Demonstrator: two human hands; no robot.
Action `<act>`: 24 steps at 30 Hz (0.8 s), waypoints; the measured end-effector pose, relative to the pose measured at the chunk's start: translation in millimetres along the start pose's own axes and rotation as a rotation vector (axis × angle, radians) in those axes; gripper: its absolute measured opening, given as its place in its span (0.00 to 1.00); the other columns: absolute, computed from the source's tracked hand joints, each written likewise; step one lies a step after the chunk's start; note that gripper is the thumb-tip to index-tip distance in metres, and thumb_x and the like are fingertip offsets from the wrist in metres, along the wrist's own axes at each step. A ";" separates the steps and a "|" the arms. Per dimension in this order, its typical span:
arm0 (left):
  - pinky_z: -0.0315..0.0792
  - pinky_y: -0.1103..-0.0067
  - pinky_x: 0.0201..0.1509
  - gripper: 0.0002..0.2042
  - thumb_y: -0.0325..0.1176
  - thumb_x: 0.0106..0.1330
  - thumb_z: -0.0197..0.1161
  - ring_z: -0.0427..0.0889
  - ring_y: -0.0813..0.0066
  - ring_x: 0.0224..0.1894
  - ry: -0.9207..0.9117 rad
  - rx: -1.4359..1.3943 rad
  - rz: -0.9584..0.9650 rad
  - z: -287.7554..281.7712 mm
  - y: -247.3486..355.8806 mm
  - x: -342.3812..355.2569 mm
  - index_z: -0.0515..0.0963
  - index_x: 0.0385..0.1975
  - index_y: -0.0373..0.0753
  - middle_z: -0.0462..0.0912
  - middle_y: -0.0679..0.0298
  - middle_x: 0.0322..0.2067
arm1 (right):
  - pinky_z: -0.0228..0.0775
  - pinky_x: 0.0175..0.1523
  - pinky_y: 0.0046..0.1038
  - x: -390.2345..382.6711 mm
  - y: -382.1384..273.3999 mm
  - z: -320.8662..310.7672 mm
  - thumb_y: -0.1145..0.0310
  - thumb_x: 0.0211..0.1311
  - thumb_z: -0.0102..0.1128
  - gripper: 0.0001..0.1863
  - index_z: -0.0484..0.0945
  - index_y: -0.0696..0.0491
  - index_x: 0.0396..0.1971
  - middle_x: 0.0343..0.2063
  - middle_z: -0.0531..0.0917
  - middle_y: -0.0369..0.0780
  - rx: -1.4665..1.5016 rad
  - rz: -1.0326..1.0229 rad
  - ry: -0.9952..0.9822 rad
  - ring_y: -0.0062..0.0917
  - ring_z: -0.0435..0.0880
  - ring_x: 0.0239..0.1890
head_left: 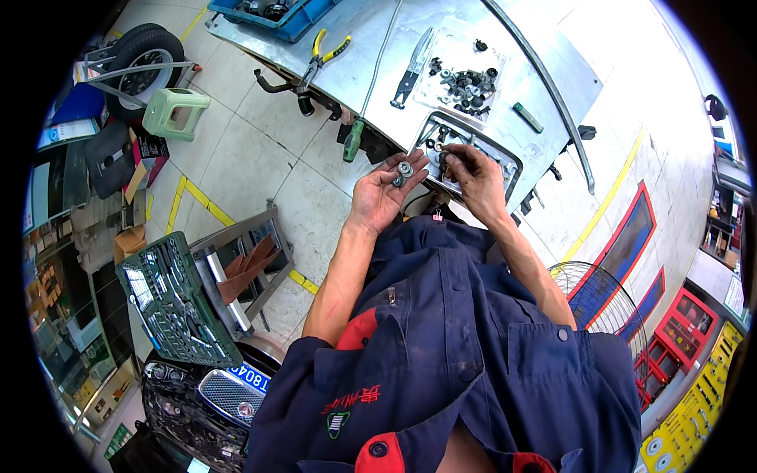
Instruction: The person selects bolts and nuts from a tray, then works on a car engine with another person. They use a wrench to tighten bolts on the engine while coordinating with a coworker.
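My left hand (388, 189) is turned palm up with fingers partly curled, holding small round metal fittings (404, 172). Beside it, my right hand (473, 173) reaches over a shallow metal tray (511, 183) of small parts (438, 134), its fingertips pinched on something I cannot make out. The tray sits at the near edge of the metal table (544, 71). Just beyond it lies a clear sheet or shallow container with loose dark and silver fittings (465, 87).
On and along the table are yellow-handled pliers (317, 63), a green-handled tool (353, 140), a long bent strip (536, 87) and a blue crate (268, 24). An open toolset case (177, 299), green stool (173, 114), tire (146, 75) and wire guard (599, 276) surround me.
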State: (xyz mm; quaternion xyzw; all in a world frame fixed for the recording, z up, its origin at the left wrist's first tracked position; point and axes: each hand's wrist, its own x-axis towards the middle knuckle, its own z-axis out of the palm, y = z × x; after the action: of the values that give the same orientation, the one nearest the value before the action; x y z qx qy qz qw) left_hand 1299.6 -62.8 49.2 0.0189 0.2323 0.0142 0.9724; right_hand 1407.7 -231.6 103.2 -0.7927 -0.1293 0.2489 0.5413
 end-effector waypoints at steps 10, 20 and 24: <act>0.62 0.52 0.72 0.21 0.29 0.71 0.35 0.63 0.41 0.68 -0.020 -0.090 -0.015 0.7 2.2 1.0 0.68 0.52 0.18 0.67 0.34 0.61 | 0.74 0.37 0.21 -1.1 6.1 -4.6 0.71 0.67 0.60 0.12 0.81 0.60 0.47 0.29 0.86 0.38 0.061 0.029 0.021 0.16 0.82 0.30; 0.70 0.63 0.67 0.20 0.34 0.77 0.38 0.75 0.58 0.59 0.041 0.368 0.006 -6.0 -11.2 0.7 0.70 0.55 0.25 0.74 0.47 0.57 | 0.76 0.40 0.29 -20.7 -7.1 30.9 0.71 0.61 0.64 0.13 0.83 0.58 0.44 0.31 0.87 0.46 -0.120 0.011 -0.169 0.30 0.85 0.30; 0.76 0.70 0.59 0.14 0.29 0.75 0.48 0.81 0.64 0.51 0.114 0.375 0.003 -17.3 -11.4 -14.4 0.73 0.53 0.29 0.80 0.54 0.49 | 0.77 0.46 0.33 -37.6 12.7 10.4 0.70 0.61 0.63 0.12 0.84 0.56 0.44 0.38 0.86 0.47 -0.173 -0.052 -0.110 0.38 0.86 0.40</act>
State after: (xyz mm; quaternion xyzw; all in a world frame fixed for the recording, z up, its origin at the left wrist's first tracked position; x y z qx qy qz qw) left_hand 1279.2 -74.2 39.7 0.1991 0.2857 -0.0269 0.9370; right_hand 1369.6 -246.0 98.0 -0.8180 -0.2005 0.2659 0.4690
